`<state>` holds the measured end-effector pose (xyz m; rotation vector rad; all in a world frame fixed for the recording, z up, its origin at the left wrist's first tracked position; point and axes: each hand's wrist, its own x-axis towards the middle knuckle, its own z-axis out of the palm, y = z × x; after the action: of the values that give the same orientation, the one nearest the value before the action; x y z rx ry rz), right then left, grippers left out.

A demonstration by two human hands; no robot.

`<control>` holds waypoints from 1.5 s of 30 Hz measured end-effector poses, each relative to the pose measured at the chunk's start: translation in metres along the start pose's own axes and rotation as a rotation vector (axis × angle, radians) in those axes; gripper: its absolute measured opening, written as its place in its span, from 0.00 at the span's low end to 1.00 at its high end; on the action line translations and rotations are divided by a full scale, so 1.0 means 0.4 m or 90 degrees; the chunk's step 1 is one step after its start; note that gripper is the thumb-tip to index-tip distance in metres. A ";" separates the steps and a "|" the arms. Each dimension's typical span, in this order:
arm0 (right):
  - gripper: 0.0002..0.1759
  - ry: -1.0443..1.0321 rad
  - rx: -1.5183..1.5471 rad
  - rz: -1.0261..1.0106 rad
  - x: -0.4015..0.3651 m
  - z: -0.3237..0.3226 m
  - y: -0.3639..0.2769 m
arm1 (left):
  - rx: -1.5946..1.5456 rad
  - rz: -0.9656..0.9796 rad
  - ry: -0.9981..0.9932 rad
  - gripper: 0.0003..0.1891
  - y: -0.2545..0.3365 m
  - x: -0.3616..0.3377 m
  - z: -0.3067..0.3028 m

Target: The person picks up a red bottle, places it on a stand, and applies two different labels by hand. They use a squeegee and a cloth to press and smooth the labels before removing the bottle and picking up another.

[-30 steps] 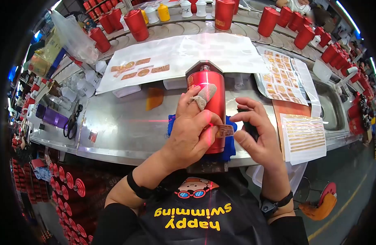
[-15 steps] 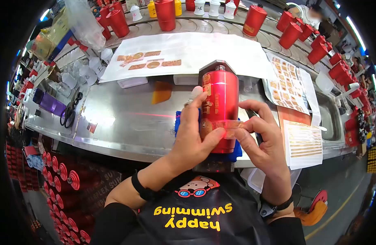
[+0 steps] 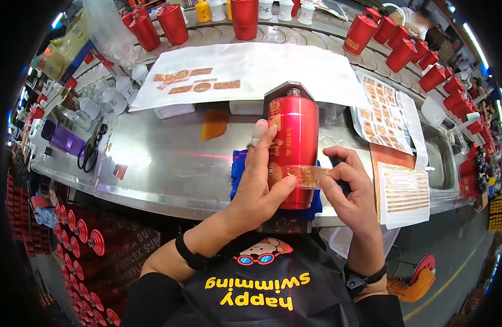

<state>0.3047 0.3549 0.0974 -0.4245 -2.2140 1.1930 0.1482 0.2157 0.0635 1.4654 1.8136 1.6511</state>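
Note:
A red bottle (image 3: 294,133) with gold lettering lies over a blue cloth (image 3: 239,163), its top against a dark angular holder (image 3: 290,87). My left hand (image 3: 260,177) is wrapped along its left side, the thumb pressing one end of a clear strip with gold print (image 3: 310,177) onto the lower part. The strip's other end stands off the bottle's right side, pinched between thumb and forefinger of my right hand (image 3: 346,188). A white covering is on one left fingertip.
White paper (image 3: 251,68) with gold decals lies behind the bottle. Decal sheets (image 3: 406,191) are at the right, beside a sink (image 3: 443,158). Scissors (image 3: 92,150) and a purple bottle (image 3: 65,137) lie left. Red bottles (image 3: 244,20) stand on a conveyor behind.
My right hand has moved slightly right and down, and the strip's free end now stands out further from the bottle. Red bottles on the conveyor have shifted right.

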 end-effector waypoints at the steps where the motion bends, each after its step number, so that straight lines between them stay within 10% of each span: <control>1: 0.05 0.002 0.005 -0.004 -0.002 0.001 0.005 | -0.005 -0.010 -0.002 0.43 0.001 0.001 -0.001; 22: 0.05 -0.037 0.097 0.081 -0.010 0.003 0.022 | -0.189 -0.044 -0.038 0.40 -0.014 0.002 -0.011; 34: 0.05 -0.075 -0.096 -0.161 0.042 0.024 -0.100 | -0.242 -0.126 0.023 0.34 -0.038 -0.033 -0.019; 45: 0.03 -0.027 -0.004 -0.058 0.019 0.012 -0.074 | 0.067 0.005 0.055 0.44 -0.006 0.009 0.016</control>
<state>0.2955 0.3395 0.1228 -0.2994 -2.2489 1.1567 0.1503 0.2226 0.0608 1.4660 1.9711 1.6710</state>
